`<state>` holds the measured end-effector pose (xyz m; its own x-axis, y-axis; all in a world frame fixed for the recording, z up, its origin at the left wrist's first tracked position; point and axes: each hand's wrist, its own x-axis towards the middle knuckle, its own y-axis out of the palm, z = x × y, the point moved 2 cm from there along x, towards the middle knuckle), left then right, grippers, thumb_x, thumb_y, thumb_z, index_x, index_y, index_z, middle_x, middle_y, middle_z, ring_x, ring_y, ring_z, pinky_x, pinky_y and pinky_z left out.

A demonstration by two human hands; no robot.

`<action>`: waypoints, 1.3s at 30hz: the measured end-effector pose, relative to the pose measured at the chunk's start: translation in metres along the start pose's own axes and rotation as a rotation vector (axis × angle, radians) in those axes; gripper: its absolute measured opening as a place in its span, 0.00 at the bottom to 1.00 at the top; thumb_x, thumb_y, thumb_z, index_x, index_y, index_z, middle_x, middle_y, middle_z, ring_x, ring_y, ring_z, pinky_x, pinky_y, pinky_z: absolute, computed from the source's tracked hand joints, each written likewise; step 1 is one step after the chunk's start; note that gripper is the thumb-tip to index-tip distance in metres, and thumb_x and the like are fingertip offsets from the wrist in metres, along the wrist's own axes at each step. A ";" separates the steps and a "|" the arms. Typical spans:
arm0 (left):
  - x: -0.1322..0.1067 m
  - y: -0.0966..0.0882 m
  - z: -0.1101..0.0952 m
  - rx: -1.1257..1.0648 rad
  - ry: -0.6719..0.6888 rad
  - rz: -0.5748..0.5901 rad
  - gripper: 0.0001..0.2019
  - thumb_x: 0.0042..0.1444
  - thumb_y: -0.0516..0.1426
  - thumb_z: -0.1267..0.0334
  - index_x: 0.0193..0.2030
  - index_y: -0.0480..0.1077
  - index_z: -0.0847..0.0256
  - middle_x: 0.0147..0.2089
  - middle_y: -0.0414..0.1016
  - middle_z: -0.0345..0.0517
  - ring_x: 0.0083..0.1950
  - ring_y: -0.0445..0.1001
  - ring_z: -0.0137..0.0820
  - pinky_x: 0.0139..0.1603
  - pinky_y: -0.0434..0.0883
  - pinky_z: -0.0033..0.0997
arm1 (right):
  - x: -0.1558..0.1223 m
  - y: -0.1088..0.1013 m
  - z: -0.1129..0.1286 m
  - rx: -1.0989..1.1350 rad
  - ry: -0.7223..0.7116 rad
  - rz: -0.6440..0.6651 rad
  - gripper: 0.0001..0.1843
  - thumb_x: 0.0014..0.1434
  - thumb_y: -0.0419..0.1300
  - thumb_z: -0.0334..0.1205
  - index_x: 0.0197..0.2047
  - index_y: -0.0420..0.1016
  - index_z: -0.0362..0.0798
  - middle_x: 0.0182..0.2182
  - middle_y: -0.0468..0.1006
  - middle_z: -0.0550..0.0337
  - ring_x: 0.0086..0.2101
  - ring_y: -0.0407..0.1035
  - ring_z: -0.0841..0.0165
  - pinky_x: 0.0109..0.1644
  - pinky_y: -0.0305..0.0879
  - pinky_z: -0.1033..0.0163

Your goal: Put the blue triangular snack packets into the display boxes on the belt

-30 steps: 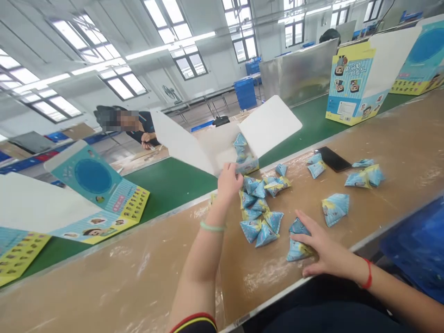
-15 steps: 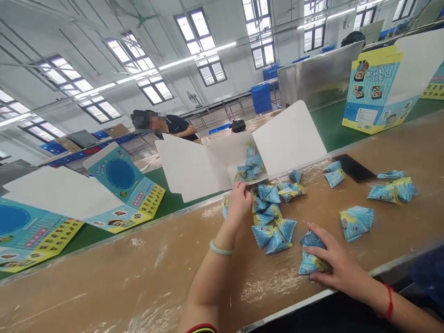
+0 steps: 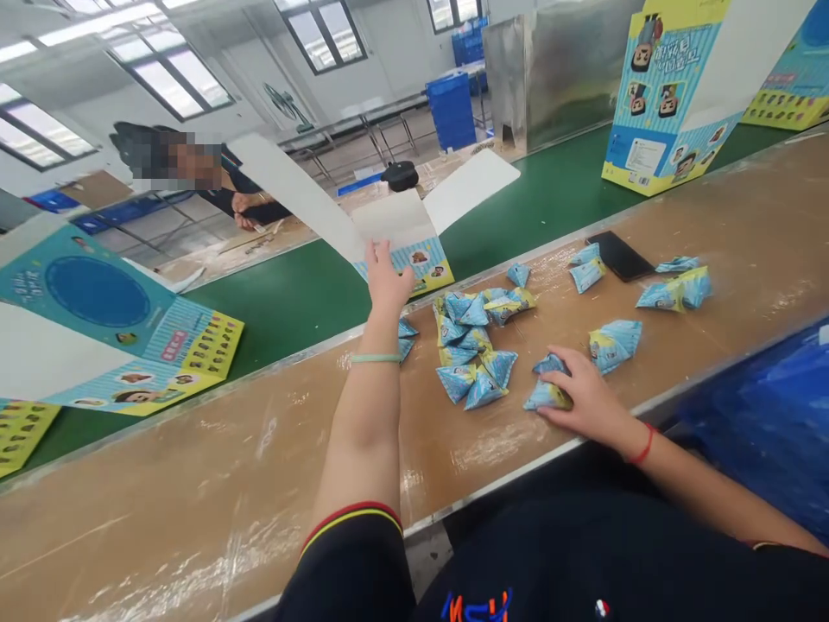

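Observation:
My left hand (image 3: 389, 281) reaches forward with its fingers hooked over the near edge of an open cardboard box (image 3: 433, 259). That box stands on the green belt with white flaps spread out, and its inside is mostly hidden from me. My right hand (image 3: 588, 393) is curled around a couple of blue-and-yellow pyramid-shaped snack packets (image 3: 544, 393) at the near edge of the brown table. Between my hands lies a cluster of similar packets (image 3: 463, 333). Another packet (image 3: 615, 344) rests just beyond my right hand.
More open printed boxes stand on the green belt (image 3: 291, 302), one at left (image 3: 207, 350) and one at right (image 3: 670, 112). A black phone (image 3: 620, 256) lies on the brown table (image 3: 194, 510) among loose packets. Across the belt, a person (image 3: 249, 203) leans over a work surface.
The box has tipped away from me and moved farther onto the green belt, so the packets inside no longer show. My left hand moved forward with it. My right hand stays around its packets.

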<state>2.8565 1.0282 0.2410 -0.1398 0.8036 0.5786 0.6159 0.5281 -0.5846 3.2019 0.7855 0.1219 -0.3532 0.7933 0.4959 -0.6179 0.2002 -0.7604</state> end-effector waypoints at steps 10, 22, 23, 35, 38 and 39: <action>-0.147 -0.004 -0.033 -0.231 0.128 0.059 0.21 0.60 0.57 0.61 0.60 0.69 0.55 0.65 0.68 0.56 0.57 0.75 0.41 0.47 0.79 0.38 | 0.009 -0.057 0.010 0.037 -0.114 -0.168 0.35 0.59 0.69 0.52 0.64 0.68 0.46 0.70 0.57 0.36 0.69 0.54 0.40 0.66 0.59 0.32; -0.170 0.030 -0.042 -0.222 0.170 0.167 0.17 0.62 0.57 0.58 0.56 0.71 0.58 0.61 0.70 0.56 0.63 0.70 0.45 0.52 0.77 0.43 | 0.069 -0.013 0.063 -0.169 -0.231 0.177 0.04 0.60 0.67 0.34 0.40 0.80 0.43 0.59 0.76 0.45 0.62 0.64 0.46 0.61 0.66 0.39; -0.170 0.031 -0.041 -0.249 0.146 0.169 0.17 0.62 0.57 0.57 0.56 0.72 0.58 0.60 0.70 0.56 0.63 0.70 0.45 0.51 0.77 0.42 | 0.065 -0.025 0.062 -0.087 -0.224 0.092 0.06 0.61 0.68 0.36 0.42 0.80 0.44 0.58 0.77 0.45 0.62 0.65 0.46 0.62 0.66 0.39; -0.166 0.077 -0.073 -0.517 -0.088 0.219 0.17 0.58 0.60 0.55 0.51 0.75 0.58 0.58 0.74 0.53 0.61 0.72 0.45 0.57 0.74 0.41 | 0.019 -0.078 0.055 0.526 -0.563 0.010 0.25 0.65 0.56 0.28 0.65 0.65 0.47 0.60 0.77 0.46 0.60 0.72 0.65 0.61 0.74 0.59; -0.164 0.086 -0.089 -0.533 -0.101 0.208 0.17 0.57 0.60 0.55 0.51 0.75 0.58 0.57 0.75 0.53 0.60 0.73 0.44 0.63 0.71 0.44 | 0.011 -0.077 0.043 0.470 -0.566 0.076 0.24 0.65 0.55 0.28 0.63 0.68 0.45 0.59 0.77 0.45 0.59 0.73 0.63 0.60 0.75 0.56; -0.163 0.091 -0.094 -0.536 -0.100 0.205 0.17 0.57 0.60 0.55 0.51 0.75 0.59 0.57 0.75 0.53 0.60 0.74 0.44 0.64 0.70 0.45 | 0.009 -0.076 0.038 0.438 -0.574 0.112 0.22 0.64 0.55 0.28 0.61 0.69 0.45 0.59 0.78 0.45 0.57 0.75 0.62 0.58 0.76 0.55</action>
<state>3.0084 0.9192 0.1472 -0.0329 0.9102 0.4128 0.9409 0.1675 -0.2944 3.2192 0.7554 0.1998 -0.6691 0.3453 0.6581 -0.7384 -0.2083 -0.6414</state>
